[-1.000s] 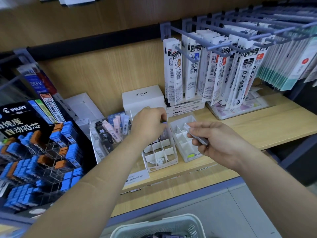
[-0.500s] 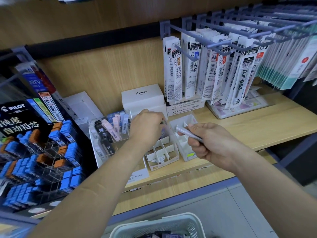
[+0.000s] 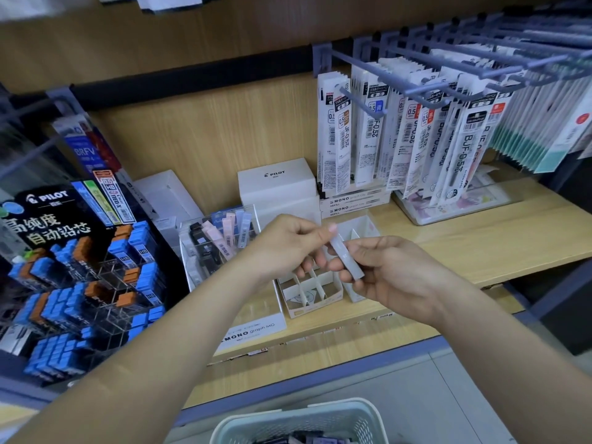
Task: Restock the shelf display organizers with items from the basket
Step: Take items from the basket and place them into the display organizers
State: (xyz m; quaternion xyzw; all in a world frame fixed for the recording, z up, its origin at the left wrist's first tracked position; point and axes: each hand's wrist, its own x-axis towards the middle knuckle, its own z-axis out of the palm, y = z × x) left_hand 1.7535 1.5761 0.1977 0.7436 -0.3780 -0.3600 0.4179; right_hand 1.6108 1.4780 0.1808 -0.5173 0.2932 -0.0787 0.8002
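lead case [image 3: 347, 261] slants upper-left to lower-right, left hand [image 3: 285, 245] pinching its top, right hand [image 3: 394, 274] gripping below

The scene was viewed through one wide-angle camera worn on the head, aimed forward and down. The wooden shelf [image 3: 480, 245] was framed close. The left hand [image 3: 282, 245], right hand [image 3: 394, 277] and the lead case [image 3: 347, 261] held between them were centred; the basket [image 3: 320, 418] was cut by the bottom edge.

You're looking at a matt wood-grain shelf [image 3: 480, 238], a white cardboard organizer [image 3: 314, 302] and a smooth frosted plastic case [image 3: 347, 257]. Your basket [image 3: 298, 411] is pale plastic; the hooks [image 3: 368, 68] are matt grey metal.
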